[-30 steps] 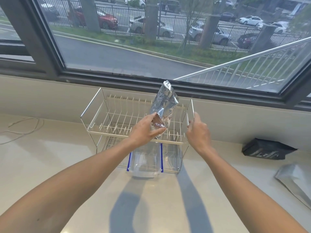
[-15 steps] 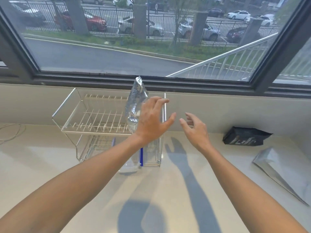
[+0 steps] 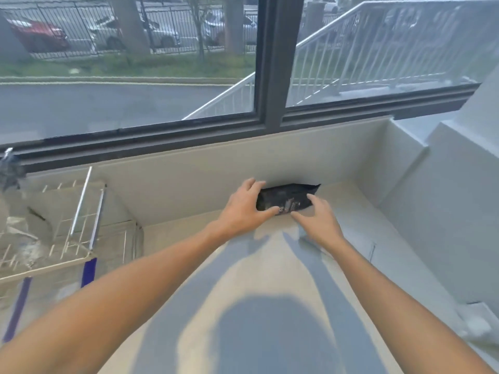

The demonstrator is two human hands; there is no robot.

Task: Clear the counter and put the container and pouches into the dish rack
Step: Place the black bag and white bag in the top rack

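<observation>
Pale, smooth worktop (image 3: pixel 243 306) runs back to a low cream upstand (image 3: pixel 189 184) beneath a wide window (image 3: pixel 129 98) with a dark frame and one heavy vertical mullion (image 3: pixel 275 58). At right, stepped pale wall (image 3: pixel 445 190) closes the corner. Daylight through the glass; soft bluish shadows on the surface; outside, a grey road (image 3: pixel 94 103), grass strip, dark railing fence (image 3: pixel 81 25) with what look like parked cars behind it (blurred), and a white stair railing (image 3: pixel 351 41).

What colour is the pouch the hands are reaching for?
Black, with small pale print; the pouch shows in the head view.
</observation>
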